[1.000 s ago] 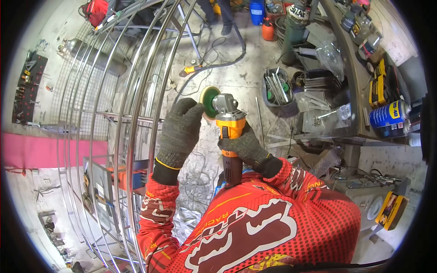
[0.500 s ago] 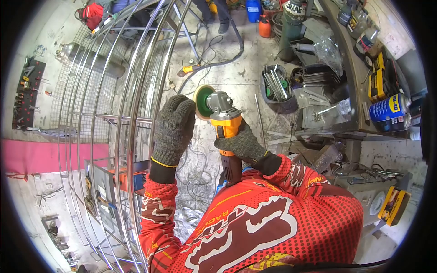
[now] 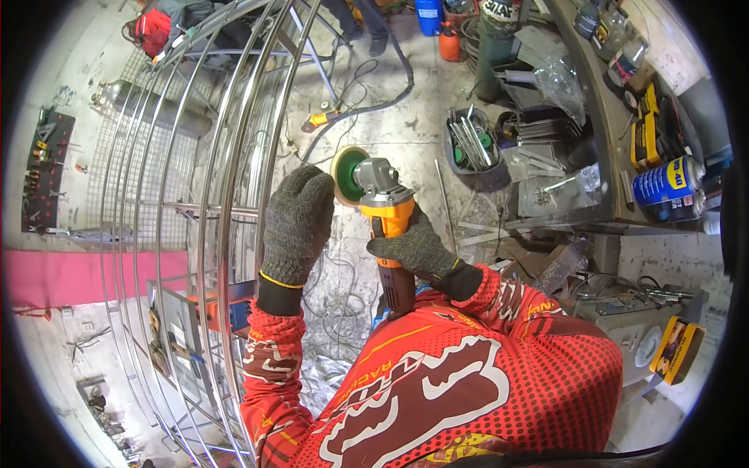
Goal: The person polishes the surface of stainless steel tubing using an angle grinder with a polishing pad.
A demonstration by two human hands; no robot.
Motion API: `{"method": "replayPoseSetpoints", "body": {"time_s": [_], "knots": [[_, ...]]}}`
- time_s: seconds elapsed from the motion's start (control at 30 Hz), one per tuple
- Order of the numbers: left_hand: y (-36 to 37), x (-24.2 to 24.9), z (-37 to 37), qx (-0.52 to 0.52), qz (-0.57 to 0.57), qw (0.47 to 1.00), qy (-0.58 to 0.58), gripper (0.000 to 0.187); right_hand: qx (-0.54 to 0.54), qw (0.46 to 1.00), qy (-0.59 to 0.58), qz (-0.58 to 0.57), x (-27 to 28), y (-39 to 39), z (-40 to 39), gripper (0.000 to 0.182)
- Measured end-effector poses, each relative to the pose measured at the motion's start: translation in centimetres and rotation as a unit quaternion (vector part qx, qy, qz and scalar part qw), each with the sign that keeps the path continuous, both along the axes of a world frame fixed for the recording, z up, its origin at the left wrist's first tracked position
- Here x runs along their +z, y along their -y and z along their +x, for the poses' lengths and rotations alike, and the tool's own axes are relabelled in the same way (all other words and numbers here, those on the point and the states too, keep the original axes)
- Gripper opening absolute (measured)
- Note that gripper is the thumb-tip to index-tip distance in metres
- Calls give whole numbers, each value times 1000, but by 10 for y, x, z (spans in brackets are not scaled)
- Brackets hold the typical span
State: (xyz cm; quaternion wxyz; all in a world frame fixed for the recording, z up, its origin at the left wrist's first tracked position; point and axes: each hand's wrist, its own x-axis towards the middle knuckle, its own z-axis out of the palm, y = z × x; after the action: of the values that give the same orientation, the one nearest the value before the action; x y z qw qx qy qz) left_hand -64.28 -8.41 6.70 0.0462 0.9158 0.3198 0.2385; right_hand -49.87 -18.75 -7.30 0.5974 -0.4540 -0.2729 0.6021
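My right hand (image 3: 417, 248), in a dark grey knit glove, is wrapped round the body of a yellow and grey angle grinder (image 3: 388, 216). The grinder stands nearly upright in front of my chest. On its head is a green-backed disc with a pale pad (image 3: 347, 175), facing left. My left hand (image 3: 296, 218), gloved the same way, is raised beside the disc with its fingers curled together. What those fingers hold, if anything, is hidden. Just left of that hand run the shiny bent tubes of a large metal frame (image 3: 226, 195).
A second yellow power tool (image 3: 318, 122) lies on the floor with its cable and a black hose (image 3: 402, 97). To the right are a bin of metal rods (image 3: 477, 148) and a cluttered workbench (image 3: 616, 187) with a blue spray can (image 3: 667, 181). Another person's legs (image 3: 363, 23) show at the back.
The view has shifted slightly, so the frame and room sit a little differently. Both hands and the grinder keep nearly the same pose.
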Motion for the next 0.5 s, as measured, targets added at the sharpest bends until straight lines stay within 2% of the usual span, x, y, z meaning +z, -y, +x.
{"method": "replayPoseSetpoints", "body": {"time_s": [0.17,0.2,0.27,0.3,0.33,0.37,0.5], "knots": [[-6,-7,-2,-11,9,1000,20,18,-3,1000,18,-3,5,0,3,54],[-7,-8,-3,-10,9,1000,21,18,8,1000,-26,-2,9,0,5,54],[-7,-8,-5,39,-138,981,128,17,20,997,-68,1,10,-1,8,54],[-8,-13,-7,39,-136,982,129,17,42,992,-122,-6,8,-1,12,54],[-9,-21,-8,61,-246,938,236,18,64,982,-175,-13,6,0,15,54],[-11,-28,-9,82,-351,870,337,19,66,983,-172,-12,4,-1,16,54],[-10,-31,-5,64,-359,866,343,23,109,968,-224,10,6,1,20,58]]}}
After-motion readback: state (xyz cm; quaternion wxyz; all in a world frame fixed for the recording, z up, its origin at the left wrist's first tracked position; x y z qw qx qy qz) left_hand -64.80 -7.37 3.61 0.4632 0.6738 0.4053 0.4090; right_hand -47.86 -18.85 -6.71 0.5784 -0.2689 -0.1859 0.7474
